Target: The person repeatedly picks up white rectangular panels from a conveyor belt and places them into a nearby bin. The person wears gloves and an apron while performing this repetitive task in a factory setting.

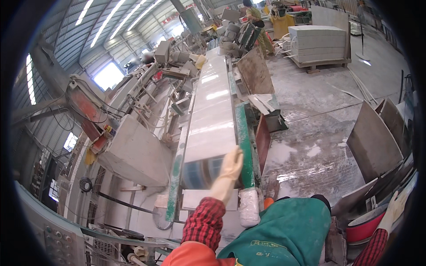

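Observation:
My left hand (230,168), in a pale glove, reaches forward over a conveyor. Its fingers are closed at the near right corner of a pale stone slab (208,135), beside the green side rail (244,144). The slab lies flat and glossy along the conveyor, with its near edge above a blurred blue-and-brown belt or roller (202,173). Far to the right, my right hand (392,212), gloved too, is by leaning slabs (377,139) and a red-sided rounded object (366,229). One finger stretches out there; the others are hard to make out.
A wrapped rail end (249,208) stands close to my green apron (284,230). A large pale block-shaped housing (135,153) is left of the conveyor. At lower left is a button panel (57,239). Stacked slabs (318,44) and another person (257,22) are farther off.

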Demonstrator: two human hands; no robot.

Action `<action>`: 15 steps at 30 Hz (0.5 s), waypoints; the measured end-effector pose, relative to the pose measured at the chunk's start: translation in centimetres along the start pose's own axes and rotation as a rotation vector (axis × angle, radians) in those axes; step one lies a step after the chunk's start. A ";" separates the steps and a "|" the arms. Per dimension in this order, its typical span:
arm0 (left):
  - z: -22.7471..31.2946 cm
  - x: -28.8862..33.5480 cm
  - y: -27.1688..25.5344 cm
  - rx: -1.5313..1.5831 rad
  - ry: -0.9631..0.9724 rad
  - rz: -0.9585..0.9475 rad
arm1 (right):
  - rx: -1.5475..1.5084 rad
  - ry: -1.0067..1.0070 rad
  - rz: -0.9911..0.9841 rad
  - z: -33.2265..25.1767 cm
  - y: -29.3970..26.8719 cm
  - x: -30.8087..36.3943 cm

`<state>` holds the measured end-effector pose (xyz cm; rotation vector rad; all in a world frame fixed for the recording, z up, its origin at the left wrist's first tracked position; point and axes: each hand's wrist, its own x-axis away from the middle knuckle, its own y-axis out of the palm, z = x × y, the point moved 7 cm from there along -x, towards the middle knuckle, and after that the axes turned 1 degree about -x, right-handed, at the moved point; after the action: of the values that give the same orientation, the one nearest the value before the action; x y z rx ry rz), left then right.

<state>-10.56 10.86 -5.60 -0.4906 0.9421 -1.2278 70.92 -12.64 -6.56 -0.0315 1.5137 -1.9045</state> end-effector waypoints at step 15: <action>5.4 0.9 6.4 -0.342 0.187 -0.074 | -0.437 -0.021 -0.020 3.5 7.2 -3.1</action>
<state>-2.44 11.07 -7.83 -0.6935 1.3144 -1.1975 78.33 -14.57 -10.48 -0.2619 1.8920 -1.5479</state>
